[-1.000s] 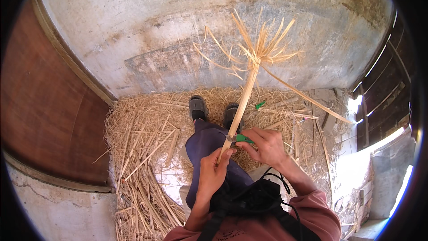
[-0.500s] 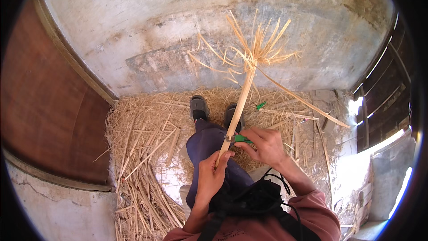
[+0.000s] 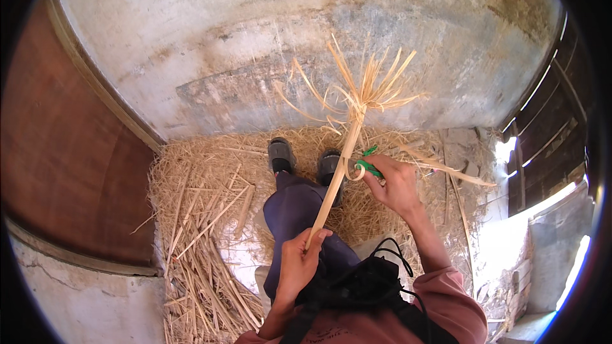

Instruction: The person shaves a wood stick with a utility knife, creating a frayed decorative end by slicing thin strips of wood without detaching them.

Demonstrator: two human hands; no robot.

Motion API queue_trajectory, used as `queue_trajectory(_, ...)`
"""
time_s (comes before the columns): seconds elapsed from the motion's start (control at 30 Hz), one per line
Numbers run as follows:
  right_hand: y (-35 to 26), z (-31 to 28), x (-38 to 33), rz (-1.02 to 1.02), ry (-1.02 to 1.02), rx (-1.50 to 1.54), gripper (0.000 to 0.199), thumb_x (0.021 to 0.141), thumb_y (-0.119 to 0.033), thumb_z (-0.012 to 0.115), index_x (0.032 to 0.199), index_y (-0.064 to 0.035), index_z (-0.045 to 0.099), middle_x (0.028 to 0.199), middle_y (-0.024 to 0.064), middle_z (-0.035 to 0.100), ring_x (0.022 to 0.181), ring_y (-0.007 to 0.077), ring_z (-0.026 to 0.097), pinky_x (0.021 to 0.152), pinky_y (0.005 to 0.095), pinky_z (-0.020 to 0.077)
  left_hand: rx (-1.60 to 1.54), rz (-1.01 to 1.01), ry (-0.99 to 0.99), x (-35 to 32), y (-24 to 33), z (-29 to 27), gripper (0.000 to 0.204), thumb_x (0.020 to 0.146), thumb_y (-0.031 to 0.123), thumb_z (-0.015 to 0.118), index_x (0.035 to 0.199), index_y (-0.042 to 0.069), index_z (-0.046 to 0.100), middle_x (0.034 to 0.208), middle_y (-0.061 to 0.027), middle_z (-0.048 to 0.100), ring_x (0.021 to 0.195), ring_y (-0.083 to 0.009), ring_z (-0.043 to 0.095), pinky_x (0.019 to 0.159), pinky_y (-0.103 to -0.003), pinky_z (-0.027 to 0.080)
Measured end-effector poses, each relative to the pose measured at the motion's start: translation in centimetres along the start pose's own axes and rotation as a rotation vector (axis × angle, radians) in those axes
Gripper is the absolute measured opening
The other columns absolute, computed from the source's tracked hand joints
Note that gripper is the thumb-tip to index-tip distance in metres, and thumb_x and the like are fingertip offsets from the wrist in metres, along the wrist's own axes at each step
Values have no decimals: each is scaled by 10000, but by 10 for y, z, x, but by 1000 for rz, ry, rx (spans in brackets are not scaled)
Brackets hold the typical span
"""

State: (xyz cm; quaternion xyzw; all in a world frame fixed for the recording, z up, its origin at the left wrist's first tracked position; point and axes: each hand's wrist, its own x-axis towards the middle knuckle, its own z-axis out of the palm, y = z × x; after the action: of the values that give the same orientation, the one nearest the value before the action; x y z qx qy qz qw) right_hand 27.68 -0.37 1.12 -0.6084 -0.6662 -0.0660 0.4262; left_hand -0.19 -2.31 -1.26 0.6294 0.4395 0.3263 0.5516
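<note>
In my left hand [image 3: 297, 266] is the near end of a long pale bamboo or wooden stick [image 3: 336, 186], fingers wrapped round it. It slants up and away, its far end frayed into a spray of thin curled shavings [image 3: 373, 89]. Closed round a green-handled knife [image 3: 368, 167], my right hand [image 3: 398, 186] is at the right side of the stick, about midway along. A thin shaving [image 3: 355, 175] loops out between the stick and the knife. The curl partly hides the blade.
Fine shavings [image 3: 299, 146] cover the floor around my shoes. Split sticks [image 3: 210, 280] lie heaped on the left. A small green object [image 3: 369, 150] rests on the shavings. A stained wall [image 3: 255, 38] rises ahead; a brown panel [image 3: 83, 153] stands left, dark slats [image 3: 551, 114] right.
My right hand has moved the knife away along the stick, and a curled shaving now shows at it. The stick's frayed end is slightly lower in view. My left hand keeps its grip.
</note>
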Motion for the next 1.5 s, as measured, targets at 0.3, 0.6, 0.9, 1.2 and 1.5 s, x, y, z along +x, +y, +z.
queue_trajectory(0.3,33,-17,18,181,2,-74,251,1031,-294,774,1111,-57,801,858,180,756,721,351,727,688,441,559,10,-81,-92,-20,-22,-3,304,1153,291,647,1171,50,831,708,66,514,641,-20,435,555,-251,313)
queue_trajectory(0.6,46,-27,15,318,-122,197,272,1045,-289,763,1108,-25,783,753,160,701,633,304,644,631,397,497,-84,-80,-221,-7,-34,-11,348,1186,319,579,1189,44,793,705,95,453,565,3,399,502,-210,304)
queue_trajectory(0.9,-3,-26,-2,297,1,-23,307,1023,-304,801,1170,-38,750,831,137,735,663,280,710,632,410,536,-289,-269,-331,5,-19,-9,341,1207,329,514,1323,48,669,713,71,419,550,-16,373,475,-212,317)
queue_trajectory(1.2,-16,1,-24,488,-102,576,269,1000,-206,847,1166,-10,767,826,18,728,701,83,612,678,286,512,-511,-371,-493,8,-11,-20,400,1193,373,479,1176,14,652,687,50,415,525,-53,403,472,-229,363)
queue_trajectory(1.5,-25,28,-27,594,-137,1010,201,1052,-65,764,1215,48,729,988,79,815,944,117,788,795,268,613,-458,56,-432,31,-36,-5,420,1187,343,536,1406,-1,635,896,-60,657,658,-117,642,617,-255,553)
